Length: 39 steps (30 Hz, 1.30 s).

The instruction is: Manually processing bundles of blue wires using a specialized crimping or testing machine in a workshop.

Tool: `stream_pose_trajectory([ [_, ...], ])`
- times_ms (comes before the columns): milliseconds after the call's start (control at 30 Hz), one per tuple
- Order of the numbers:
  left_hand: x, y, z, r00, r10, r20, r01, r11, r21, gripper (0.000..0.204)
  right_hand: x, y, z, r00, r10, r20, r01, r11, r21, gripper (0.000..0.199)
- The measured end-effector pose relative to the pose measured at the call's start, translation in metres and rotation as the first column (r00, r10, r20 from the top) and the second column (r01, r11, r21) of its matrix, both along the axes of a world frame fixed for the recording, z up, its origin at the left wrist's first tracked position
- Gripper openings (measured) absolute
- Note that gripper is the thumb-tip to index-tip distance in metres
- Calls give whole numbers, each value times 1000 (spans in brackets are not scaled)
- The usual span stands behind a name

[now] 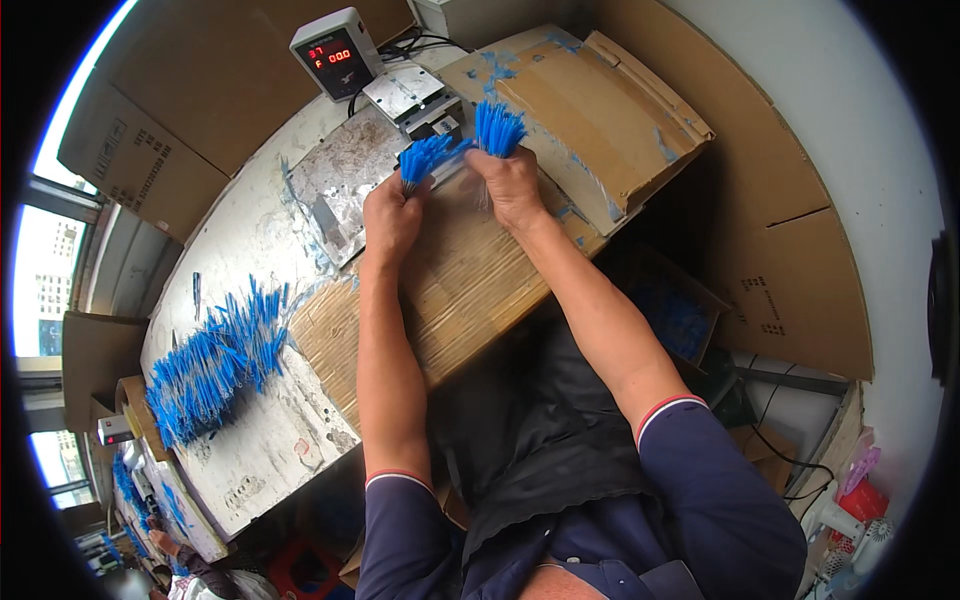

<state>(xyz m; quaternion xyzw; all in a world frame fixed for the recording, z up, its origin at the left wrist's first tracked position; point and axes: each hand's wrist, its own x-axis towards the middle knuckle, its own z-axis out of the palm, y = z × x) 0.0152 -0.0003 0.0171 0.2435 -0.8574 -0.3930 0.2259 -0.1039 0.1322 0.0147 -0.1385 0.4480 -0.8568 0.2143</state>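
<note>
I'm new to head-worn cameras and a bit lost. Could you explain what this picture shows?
There is no robot here, just a person's two bare hands. A wide fisheye camera on the person's head looks down, so straight edges bend. The left hand holds one blue-tipped bundle; the right hand holds a second bundle. Brown cardboard lies along the near edge of the pale worktable. A large pile of similar blue pieces lies at the left, and a box with a red display stands at the back.

white display box (338,80): lit red digits | left cardboard (145,165): dark print | right cardboard (790,265): dark print
</note>
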Motion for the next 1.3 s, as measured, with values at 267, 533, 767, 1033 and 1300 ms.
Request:
stream_pose_trajectory([
  [267,3,-3,8,998,0,61,-1,1000,12,22,0,-1,6,998,42,42,-45,996,74,9],
  [533,2,-4,1,999,-48,20,48,999,8,19,6,0,2,997,-12,-82,13,1000,11,9],
  [767,4,-7,4,999,-48,12,45,983,177,18,1,11,8,997,81,18,-81,996,-38,15],
  [1033,-3,-9,-4,989,-12,-146,55,954,293,20,-3,10,1,992,125,-17,-125,992,-29,15],
  [1300,0,-10,2,937,81,-339,153,779,609,17,0,15,13,965,260,43,-261,965,19,18],
])
